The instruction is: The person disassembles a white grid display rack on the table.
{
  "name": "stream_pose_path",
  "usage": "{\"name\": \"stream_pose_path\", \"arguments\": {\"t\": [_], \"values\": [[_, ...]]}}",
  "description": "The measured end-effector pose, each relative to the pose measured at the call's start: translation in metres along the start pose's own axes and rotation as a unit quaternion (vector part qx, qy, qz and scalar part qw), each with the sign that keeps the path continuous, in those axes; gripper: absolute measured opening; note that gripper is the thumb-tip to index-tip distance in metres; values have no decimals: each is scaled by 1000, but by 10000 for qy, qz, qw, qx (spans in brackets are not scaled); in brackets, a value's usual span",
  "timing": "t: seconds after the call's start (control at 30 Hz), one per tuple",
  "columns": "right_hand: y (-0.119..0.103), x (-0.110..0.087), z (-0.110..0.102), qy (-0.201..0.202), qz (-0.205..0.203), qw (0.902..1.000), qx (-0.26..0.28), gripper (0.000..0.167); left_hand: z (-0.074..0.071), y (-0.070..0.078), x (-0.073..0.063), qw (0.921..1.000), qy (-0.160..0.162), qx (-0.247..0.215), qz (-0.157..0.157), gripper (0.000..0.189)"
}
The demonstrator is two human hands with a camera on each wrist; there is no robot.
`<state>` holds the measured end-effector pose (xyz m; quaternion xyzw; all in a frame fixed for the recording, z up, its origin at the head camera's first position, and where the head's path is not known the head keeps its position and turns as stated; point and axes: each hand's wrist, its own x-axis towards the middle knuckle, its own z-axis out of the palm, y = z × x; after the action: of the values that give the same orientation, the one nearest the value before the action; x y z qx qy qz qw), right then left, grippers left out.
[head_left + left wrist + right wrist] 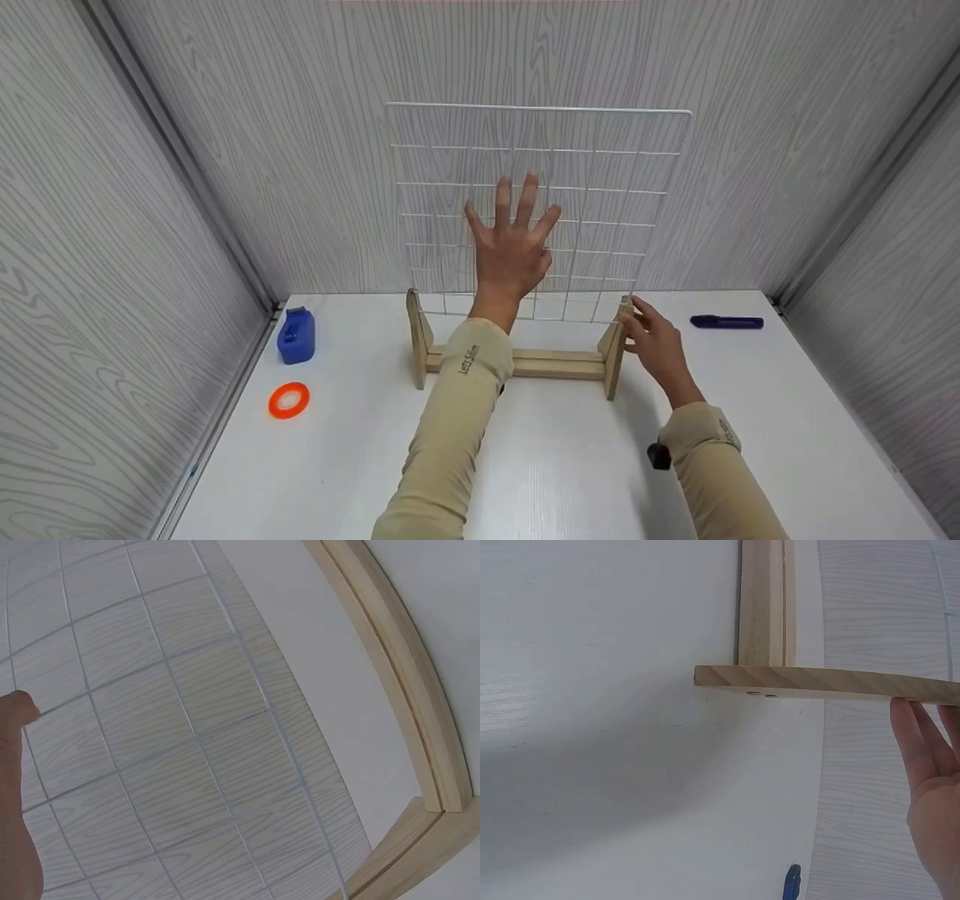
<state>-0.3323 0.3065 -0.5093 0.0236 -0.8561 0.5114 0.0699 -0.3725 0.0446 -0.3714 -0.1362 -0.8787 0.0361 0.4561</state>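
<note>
A white wire grid panel (585,187) stands tilted above a wooden stand (562,367) in the head view. My left hand (511,251) lies against the panel with its fingers spread and straight. In the left wrist view its thumb (19,709) touches a wire. Near its lower corner the panel meets the grooved side piece (401,847); how deep it sits there I cannot tell. My right hand (654,341) is at the stand's right upright (616,352). Its fairly straight fingers (915,742) touch the upright's outer face, as the right wrist view shows.
On the left of the white table (360,465) stand a blue tape dispenser (297,335) and, nearer, an orange ring-shaped roll (289,400). A dark blue marker-like object (726,322) lies at the right. Wood-patterned panels (300,150) enclose the table's back and sides.
</note>
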Motion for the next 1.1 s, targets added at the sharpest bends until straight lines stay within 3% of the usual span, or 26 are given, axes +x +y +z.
{"name": "stream_pose_path", "arguments": {"t": [0.3, 0.6, 0.9, 1.1], "values": [[5, 2, 0, 16, 92, 9999, 112, 66, -4, -1, 9, 9999, -6, -57, -98, 56], [10, 0, -2, 29, 160, 9999, 23, 62, -9, 1, 17, 9998, -190, -52, -1, 61], [13, -4, -2, 66, 36, 9999, -66, 64, -7, 2, 18, 10000, -5, -78, 5, 58], [17, -5, -1, 83, 27, 9999, -106, 62, -8, 2, 17, 9998, -149, -113, -28, 58]]}}
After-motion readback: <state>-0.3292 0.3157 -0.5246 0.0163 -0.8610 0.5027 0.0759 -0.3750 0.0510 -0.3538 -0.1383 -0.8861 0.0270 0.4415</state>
